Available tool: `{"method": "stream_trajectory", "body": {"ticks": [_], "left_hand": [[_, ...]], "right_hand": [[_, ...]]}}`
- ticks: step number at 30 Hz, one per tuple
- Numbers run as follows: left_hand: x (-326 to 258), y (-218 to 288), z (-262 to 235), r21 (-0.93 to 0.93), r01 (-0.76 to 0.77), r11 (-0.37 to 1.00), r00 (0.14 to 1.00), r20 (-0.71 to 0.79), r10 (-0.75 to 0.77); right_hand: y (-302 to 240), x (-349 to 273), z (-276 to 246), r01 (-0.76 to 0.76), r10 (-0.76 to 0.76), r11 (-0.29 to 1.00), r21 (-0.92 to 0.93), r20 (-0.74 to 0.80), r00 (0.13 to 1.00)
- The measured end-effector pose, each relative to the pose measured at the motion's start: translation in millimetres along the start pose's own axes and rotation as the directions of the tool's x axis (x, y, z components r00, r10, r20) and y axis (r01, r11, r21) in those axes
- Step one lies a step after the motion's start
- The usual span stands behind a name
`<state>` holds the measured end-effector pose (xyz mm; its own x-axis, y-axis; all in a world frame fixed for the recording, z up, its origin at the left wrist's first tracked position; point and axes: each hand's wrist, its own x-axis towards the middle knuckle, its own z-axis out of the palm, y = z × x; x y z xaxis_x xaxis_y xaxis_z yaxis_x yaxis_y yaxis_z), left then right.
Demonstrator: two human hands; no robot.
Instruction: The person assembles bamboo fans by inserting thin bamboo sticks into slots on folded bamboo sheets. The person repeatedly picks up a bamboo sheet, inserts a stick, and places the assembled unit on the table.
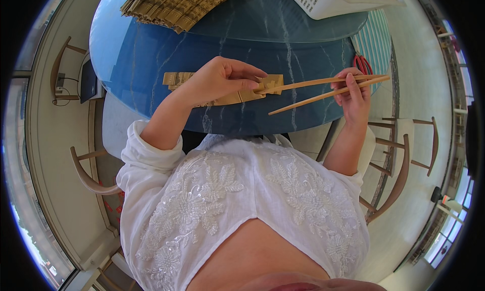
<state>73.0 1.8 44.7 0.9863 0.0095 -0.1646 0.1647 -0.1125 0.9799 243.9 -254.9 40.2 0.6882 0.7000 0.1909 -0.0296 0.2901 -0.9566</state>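
Note:
My left hand (220,80) is over a tan patterned paper chopstick sleeve (230,98) on the blue table, thumb and fingers pinching near its right end. More tan paper shows beneath and beyond that hand, partly hidden by it. A pair of wooden chopsticks (323,95) is in my right hand (353,95), gripped near the right ends. The upper chopstick's tip meets the sleeve by my left fingertips; whether it is inside, I cannot tell. Splayed apart from it, the lower chopstick points at the table's near side.
Stacked tan paper sleeves (177,6) lie at the far left on a raised round glass turntable (262,26). A white perforated basket (323,3) with chopsticks stands at the far right. Red-handled scissors (362,64) lie beyond my right hand. Wooden chairs (399,185) surround the blue marbled table (126,69).

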Motion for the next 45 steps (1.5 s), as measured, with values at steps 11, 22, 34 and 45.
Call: {"method": "stream_trajectory", "body": {"ticks": [11,22,34,45], "left_hand": [[-2,-2,2,-0.176,-0.066,0.982,0.982,0.161,0.094],[2,5,4,-0.085,-0.018,0.996,0.998,0.055,0.023],[3,3,2,-0.02,-0.068,0.997,0.994,-0.082,0.066],[2,7,5,-0.088,-0.06,0.994,0.998,-0.019,0.059]], "right_hand": [[-5,-1,-1,0.035,-0.035,0.999,-0.006,-0.003,0.999],[2,2,5,0.008,-0.019,0.996,-0.085,-0.134,0.991],[5,6,8,-0.059,0.046,0.996,-0.068,-0.183,0.982],[4,9,9,-0.126,0.129,0.992,0.025,-0.242,0.962]]}}
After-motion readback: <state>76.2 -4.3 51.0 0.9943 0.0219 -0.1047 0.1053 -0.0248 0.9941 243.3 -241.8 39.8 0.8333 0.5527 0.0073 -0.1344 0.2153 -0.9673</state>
